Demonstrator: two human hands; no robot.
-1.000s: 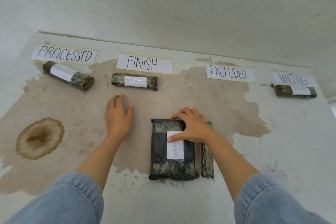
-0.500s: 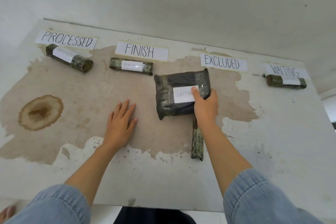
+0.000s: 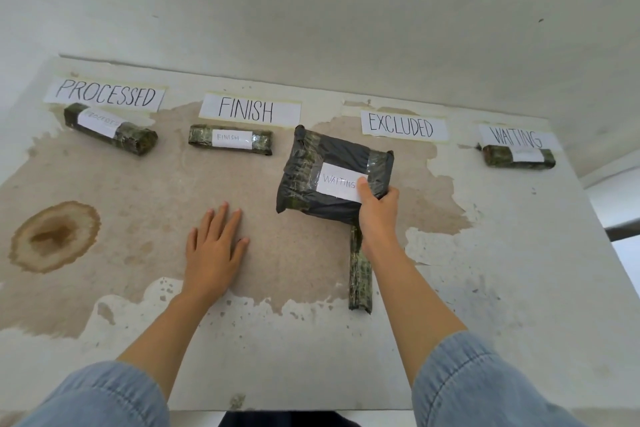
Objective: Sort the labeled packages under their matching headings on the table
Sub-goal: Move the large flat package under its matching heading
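The left hand (image 3: 213, 246) lay flat, palm down, fingers (image 3: 221, 218) spread and pointing away from the body, the bare forearm running back to a rolled denim sleeve (image 3: 100, 395). The right hand (image 3: 377, 210) reached further forward on a straighter arm, thumb on top and the rest of the hand curled beneath, clamped on the near right corner of a black package (image 3: 332, 180) held up at a tilt.
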